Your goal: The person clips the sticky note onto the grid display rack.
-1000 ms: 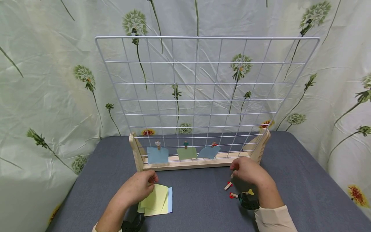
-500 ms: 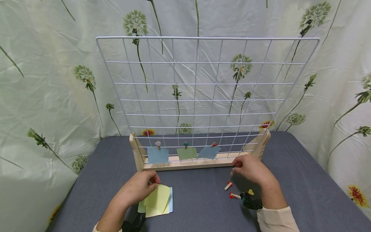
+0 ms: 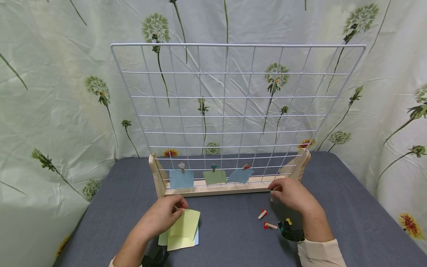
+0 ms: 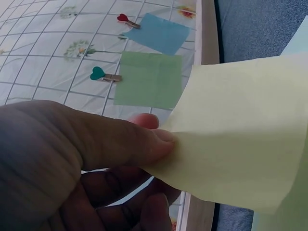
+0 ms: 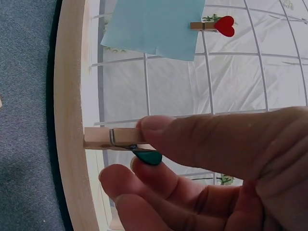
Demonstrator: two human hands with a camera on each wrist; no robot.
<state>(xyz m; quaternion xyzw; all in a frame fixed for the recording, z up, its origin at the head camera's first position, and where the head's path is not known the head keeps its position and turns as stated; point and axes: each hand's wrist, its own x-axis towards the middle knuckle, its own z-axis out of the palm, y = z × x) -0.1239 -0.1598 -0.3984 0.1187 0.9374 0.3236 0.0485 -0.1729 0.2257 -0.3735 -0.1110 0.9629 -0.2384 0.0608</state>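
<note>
My left hand [image 3: 165, 215] pinches a yellow sticky note [image 4: 240, 130] by its corner between thumb and fingers, lifted over the pile of notes. Thumb and fingertips of my right hand [image 3: 293, 194] pinch a small wooden clothespin [image 5: 98, 138] with a dark green heart. Before both hands stands a white wire grid [image 3: 225, 116] in a wooden base [image 3: 213, 190]. Low on the grid hang a blue note [image 3: 181, 180] with a white heart clothespin, a green note [image 4: 149, 79] with a teal heart one, and another blue note [image 5: 154, 29] with a red heart one [image 5: 224, 26].
Two red-heart clothespins, one nearer the grid [image 3: 262, 214] and one nearer me [image 3: 271, 226], lie on the dark blue tablecloth [image 3: 230, 237]. A yellow heart [image 3: 288, 221] shows beside my right wrist camera. Behind the grid hangs a flowered curtain [image 3: 60, 122].
My left hand has shifted slightly right and raised the yellow note off the pile. My right hand, holding the clothespin, has drawn a little to the right.
</note>
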